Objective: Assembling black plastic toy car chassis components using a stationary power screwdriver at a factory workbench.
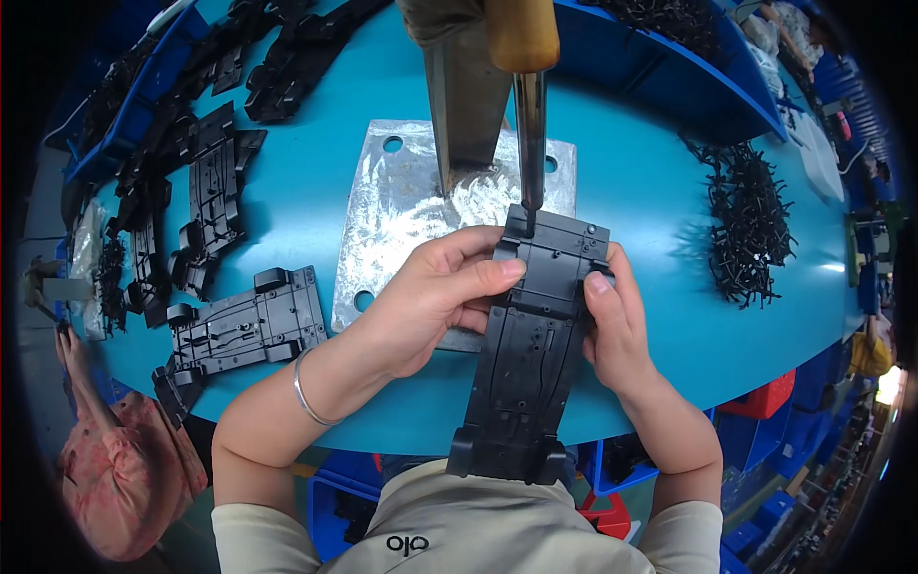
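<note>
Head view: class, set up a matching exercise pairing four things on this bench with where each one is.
Things:
1. black chassis
2. screw pile
3. metal plate
4. bracelet

Places:
A. on the left wrist
B. flat on the table, under the upright post
C. held in both hands
D. loose on the table, to the right

Pairs: 1-C, 2-D, 3-B, 4-A

The person wears a beige short-sleeved shirt [459, 526] with a small dark logo at the chest. Both forearms are bare below the sleeve hems. A thin silver bangle [308, 394] circles the wrist of the left hand [430, 301]; the right hand [617, 330] is without rings.
</note>
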`<state>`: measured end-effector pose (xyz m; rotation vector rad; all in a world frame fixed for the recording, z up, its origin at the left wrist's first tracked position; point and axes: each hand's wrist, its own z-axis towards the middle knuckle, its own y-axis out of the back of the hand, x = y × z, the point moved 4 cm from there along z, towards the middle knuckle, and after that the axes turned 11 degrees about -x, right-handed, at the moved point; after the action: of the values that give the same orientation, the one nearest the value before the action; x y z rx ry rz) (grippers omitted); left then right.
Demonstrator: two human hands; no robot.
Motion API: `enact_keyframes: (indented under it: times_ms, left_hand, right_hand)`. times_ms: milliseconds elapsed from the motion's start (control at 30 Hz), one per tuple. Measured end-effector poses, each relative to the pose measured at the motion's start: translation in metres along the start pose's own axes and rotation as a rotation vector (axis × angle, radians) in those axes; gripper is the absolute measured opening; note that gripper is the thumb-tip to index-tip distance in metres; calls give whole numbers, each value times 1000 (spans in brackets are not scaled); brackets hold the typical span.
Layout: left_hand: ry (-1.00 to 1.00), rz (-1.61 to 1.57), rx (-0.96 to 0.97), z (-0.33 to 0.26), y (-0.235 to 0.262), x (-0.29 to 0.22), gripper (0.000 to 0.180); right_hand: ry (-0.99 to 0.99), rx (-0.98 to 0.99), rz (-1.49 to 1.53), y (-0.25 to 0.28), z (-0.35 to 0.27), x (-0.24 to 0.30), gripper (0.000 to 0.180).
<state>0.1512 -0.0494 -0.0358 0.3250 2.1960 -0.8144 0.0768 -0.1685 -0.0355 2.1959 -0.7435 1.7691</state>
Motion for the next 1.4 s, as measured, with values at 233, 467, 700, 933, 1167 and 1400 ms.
enact_keyframes:
  times_ms: [233,467,700,933,1167,1400]
  left_hand:
    - [18,-6,-33,-6,10,4,34]
    - [-8,-30,-71,-15,21,-1,34]
    - [-31,-26,-89,-16,28,-1,34]
    - [-21,-57,-71,-12,26,-3,35]
    - [-34,-35,-75,-13,27,-3,35]
    - [-36,-33,-96,-14,27,-3,35]
  right_hand:
    - [-109,125,-142,-4,0,-4,27]
    - [155,109,-211,-16,7,-10,29]
    - [139,117,-193,-21,10,-18,27]
    - [112,100,-117,-24,13,-15,28]
    - [120,88,-101,-26,10,-16,28]
    - [-12,170,-164,-22,10,-17,34]
